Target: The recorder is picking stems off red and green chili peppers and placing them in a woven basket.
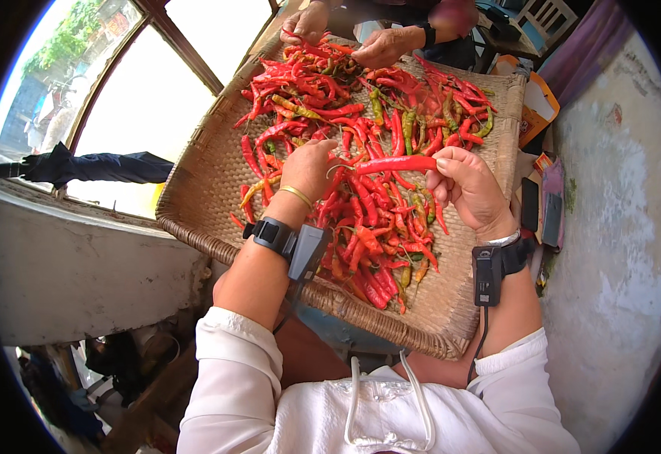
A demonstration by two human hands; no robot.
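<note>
A long red chili pepper [397,164] lies level above the heap, its broad end in the grip of my right hand [468,188], between thumb and fingers. At its other end a thin curved stem reaches toward my left hand [309,171]. The left fingers are curled and partly hidden behind the hand, so whether they pinch the stem does not show. Below both hands, loose chili peppers [368,208], mostly red with some green and yellowish ones, are heaped in a large woven basket tray [202,185].
Across the tray, another person's two hands [388,47] are among the peppers. A folded dark umbrella [111,168] lies by the window at left. A rough pale wall [614,250] stands at right, with an orange box [538,110] and a dark phone-like object [529,203] beside the tray.
</note>
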